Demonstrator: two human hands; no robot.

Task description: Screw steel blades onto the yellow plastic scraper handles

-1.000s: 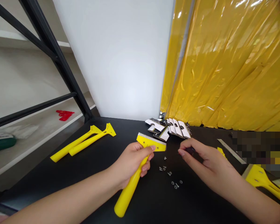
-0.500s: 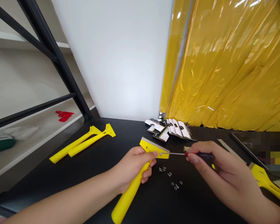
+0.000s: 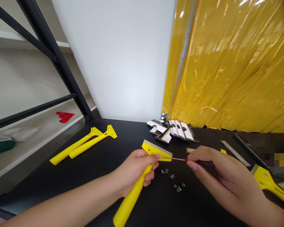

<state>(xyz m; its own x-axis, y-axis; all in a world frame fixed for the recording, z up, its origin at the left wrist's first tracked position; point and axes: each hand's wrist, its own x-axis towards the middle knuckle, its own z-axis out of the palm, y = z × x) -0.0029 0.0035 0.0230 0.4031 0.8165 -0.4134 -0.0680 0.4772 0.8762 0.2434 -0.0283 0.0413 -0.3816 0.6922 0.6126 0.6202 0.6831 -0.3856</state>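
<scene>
My left hand is closed round the neck of a yellow scraper, its thumb lying on the head, which has a metal blade along the upper edge. My right hand pinches a screwdriver with a thin metal shaft and a dark handle with a red collar. The shaft's tip touches a screw at the right part of the scraper head. Several small screws and washers lie on the black table below the head.
Two yellow scrapers lie at the left. White and black cards are piled at the back. At the right are a metal strip, a dark flat device and more yellow scrapers. A shelf stands at the left.
My right hand has shifted slightly, and its fingers have turned the screwdriver's handle end a little lower. The left hand and scraper have hardly moved.
</scene>
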